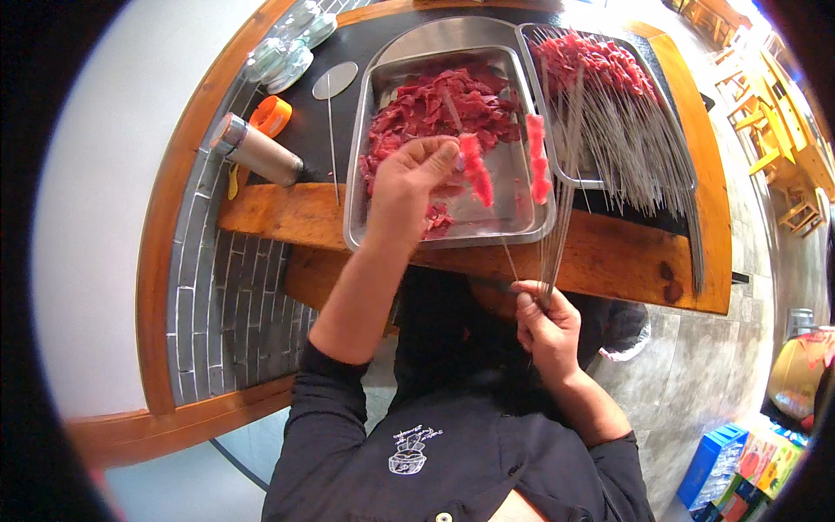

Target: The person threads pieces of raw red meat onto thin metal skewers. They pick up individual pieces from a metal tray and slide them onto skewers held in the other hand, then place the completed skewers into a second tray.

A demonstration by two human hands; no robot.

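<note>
My left hand (421,173) is raised over a metal tray (352,215) of raw red meat pieces (450,98), its thumb and fingers pinched beside meat threaded on a skewer (477,171). My right hand (548,320), below the table edge, grips a bundle of thin metal skewers (560,241) at their lower ends. One skewer angles from these fingers towards the meat by my left hand. Another strip of threaded meat (537,160) stands at the tray's right rim. A second metal tray (551,150) holds many skewers with red meat (600,65) at their far ends.
On the dark tabletop at left are a round disc with a thin rod (334,81), an orange tape roll (271,116), a capped cylindrical container (258,150) and clear glassware (280,62). Loose skewers (695,241) overhang the wooden table edge (626,254). A brick wall stands left.
</note>
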